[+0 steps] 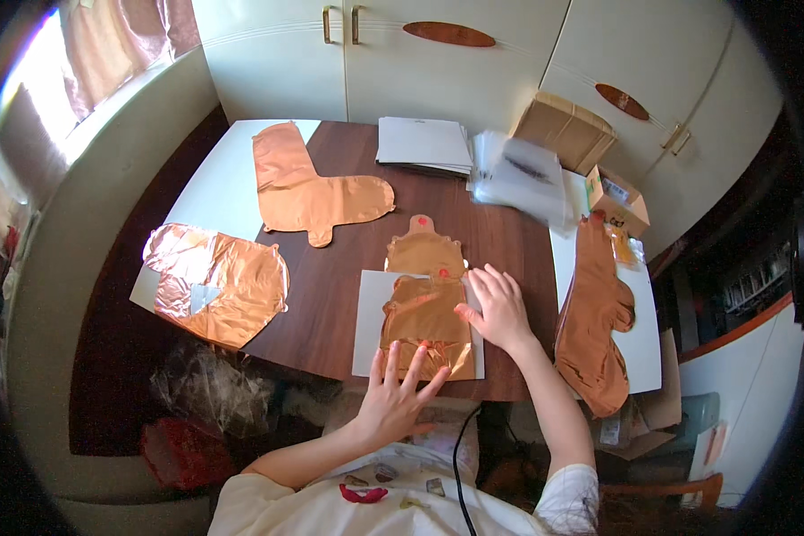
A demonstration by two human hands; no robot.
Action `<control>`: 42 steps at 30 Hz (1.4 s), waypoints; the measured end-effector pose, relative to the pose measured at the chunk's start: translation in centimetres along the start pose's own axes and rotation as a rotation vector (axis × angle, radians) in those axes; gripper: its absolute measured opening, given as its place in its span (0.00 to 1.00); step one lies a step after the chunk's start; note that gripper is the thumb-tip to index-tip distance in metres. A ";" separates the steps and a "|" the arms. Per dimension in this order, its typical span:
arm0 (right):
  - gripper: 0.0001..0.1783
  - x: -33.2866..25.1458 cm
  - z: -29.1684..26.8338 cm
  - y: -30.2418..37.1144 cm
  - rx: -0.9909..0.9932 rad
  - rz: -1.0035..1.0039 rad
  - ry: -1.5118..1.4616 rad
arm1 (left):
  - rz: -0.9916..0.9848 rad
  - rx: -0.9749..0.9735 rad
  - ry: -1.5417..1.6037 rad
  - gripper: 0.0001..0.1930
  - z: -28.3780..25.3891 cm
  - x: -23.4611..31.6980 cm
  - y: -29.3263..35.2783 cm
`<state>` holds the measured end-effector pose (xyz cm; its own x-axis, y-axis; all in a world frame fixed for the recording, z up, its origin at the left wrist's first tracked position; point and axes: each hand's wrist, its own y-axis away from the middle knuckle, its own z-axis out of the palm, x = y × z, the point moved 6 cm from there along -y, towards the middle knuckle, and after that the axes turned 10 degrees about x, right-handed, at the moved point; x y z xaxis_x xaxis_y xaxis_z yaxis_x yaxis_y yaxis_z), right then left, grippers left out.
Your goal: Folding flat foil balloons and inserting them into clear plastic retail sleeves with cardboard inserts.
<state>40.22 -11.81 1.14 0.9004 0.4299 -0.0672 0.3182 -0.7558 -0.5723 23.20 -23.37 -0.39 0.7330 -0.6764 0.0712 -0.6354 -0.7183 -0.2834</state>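
Folded copper foil (426,308) lies over white card (368,326) at the near middle of the desk (317,335). Left hand (393,404), at its near edge, and right hand (501,316), at its right, are spread open. Probably light, slippery, easily creased; best held by flat edges.

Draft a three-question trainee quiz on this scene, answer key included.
1. What flat item shows partly beneath the central, red-dotted, copper-coloured foil piece?
2. True or false: the left hand is at the foil's near end, the right hand at its right side.
3. How many other copper-coloured foil pieces are in view?

Key:
1. A white rectangular card.
2. True.
3. Three: an L-shaped piece, a rounded piece, a lobed piece.
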 end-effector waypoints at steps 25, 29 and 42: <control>0.09 4.5 1.5 -2.3 -0.148 0.622 -0.705 | -0.005 0.071 0.019 0.49 -0.7 0.7 -0.5; 0.07 7.2 -1.3 -3.7 0.191 0.571 -0.495 | 0.001 0.074 0.019 0.49 -0.9 0.6 -0.6; 0.10 9.7 -8.5 -0.6 0.564 0.825 -1.197 | 0.009 0.094 0.033 0.49 -0.9 0.4 -0.4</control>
<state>51.32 -11.38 7.83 -0.0758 0.3403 -0.9372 -0.5226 -0.8141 -0.2533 23.49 -23.52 0.57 0.7181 -0.6888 0.0995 -0.6148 -0.6949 -0.3730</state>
